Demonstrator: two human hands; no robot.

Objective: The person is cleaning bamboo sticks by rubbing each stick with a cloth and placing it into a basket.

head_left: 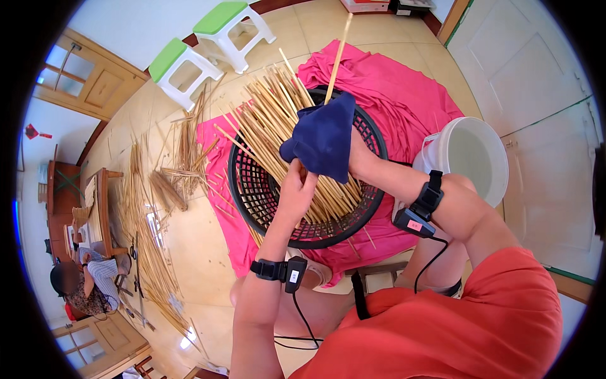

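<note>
A dark blue cloth (326, 137) spreads over the middle of a black plastic basket. My left hand (298, 184) pinches its lower edge between thumb and fingers. Behind the cloth's right side is my right hand (357, 151), its fingers mostly hidden, so what it grips cannot be told. One pale stalk (338, 57) rises upright from behind the cloth's top; its lower part is covered. Many straw-coloured stalks (270, 113) lie slantwise in the black basket (310, 244), their upper ends over its rim. The basket stands on a pink cloth (402, 90) on the floor.
A white bucket (502, 166) with liquid stands at the right. Two stools with green seats (220, 16) are at the back. Loose stalks (142, 227) and a brush-like bundle (168, 189) lie on the floor at the left. Another person (90, 289) sits beside a wooden table (106, 213).
</note>
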